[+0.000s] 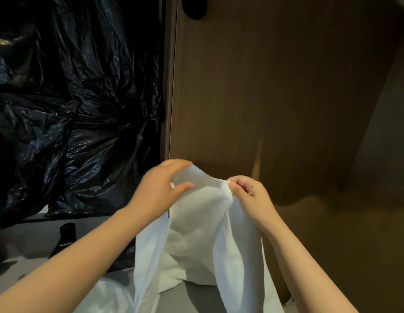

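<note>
A white cloth (pixel 196 233) hangs in front of the person at the lower middle of the view, held up by its top edge and falling in 2 long soft folds down to a grey surface (pixel 27 240). Its weave looks fine and plain, and the upper part between the hands is stretched thin enough to look faintly see-through. The left hand (pixel 160 186) holds the left end of that edge, its fingers curved over the top and the thumb set against the near side. The right hand (pixel 250 195) pinches the other end, with the fingers curled tight together on a small bunch of fabric. Behind the cloth stands a broad brown wooden panel (pixel 275 86), just beyond the hands. To its left, crumpled black plastic sheeting (pixel 72 98) fills the upper left and reaches down to the grey surface. A pale glossy sheet (pixel 110 294) lies at the cloth's lower left. A small black bottle-like object (pixel 65 238) stands on the grey surface, partly hidden by the left forearm. A dark round knob (pixel 194 6) sits at the panel's top edge.
</note>
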